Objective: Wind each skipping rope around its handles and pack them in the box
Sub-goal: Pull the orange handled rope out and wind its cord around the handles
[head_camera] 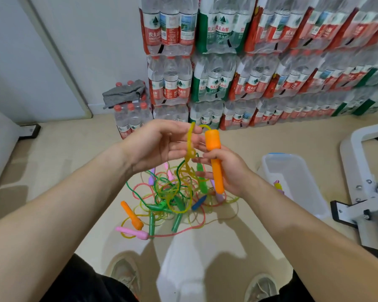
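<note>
Shrink-wrapped packs of bottled water (271, 68) stand stacked against a white wall (109, 40). A grey cloth (123, 93) lies on one low pack (130, 119).

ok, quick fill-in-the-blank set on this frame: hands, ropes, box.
1. The right hand grips a carrot-shaped ____ plastic skipping-rope handle.
2. The other hand, the ____ one, holds that handle's translucent yellow rope.
3. The clear plastic box with a blue rim stands on the ____, beside the tangled pile of coloured ropes.
Missing words: orange; left; floor.
</note>
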Action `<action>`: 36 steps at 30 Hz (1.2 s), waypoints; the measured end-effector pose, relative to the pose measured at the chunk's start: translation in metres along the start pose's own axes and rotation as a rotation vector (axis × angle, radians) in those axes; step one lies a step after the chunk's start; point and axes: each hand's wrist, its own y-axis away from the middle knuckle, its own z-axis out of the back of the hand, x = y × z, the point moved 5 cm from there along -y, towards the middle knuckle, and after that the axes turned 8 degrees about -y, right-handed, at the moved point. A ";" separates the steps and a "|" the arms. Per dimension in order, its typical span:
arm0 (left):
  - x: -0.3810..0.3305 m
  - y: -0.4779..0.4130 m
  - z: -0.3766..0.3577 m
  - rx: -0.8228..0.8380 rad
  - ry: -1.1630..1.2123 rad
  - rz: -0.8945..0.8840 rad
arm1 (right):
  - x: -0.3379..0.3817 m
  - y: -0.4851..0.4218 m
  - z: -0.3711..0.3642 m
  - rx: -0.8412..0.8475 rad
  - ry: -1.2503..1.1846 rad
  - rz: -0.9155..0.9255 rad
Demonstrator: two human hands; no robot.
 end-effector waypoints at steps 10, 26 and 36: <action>-0.008 0.004 0.014 -0.290 -0.415 -0.128 | -0.003 0.004 -0.018 0.080 0.166 -0.014; 0.033 -0.010 0.014 -0.472 -1.265 -0.268 | 0.030 -0.006 0.031 -0.429 -0.080 0.152; 0.016 0.017 0.117 -0.957 -0.281 0.006 | 0.013 -0.002 0.116 -0.784 0.230 0.009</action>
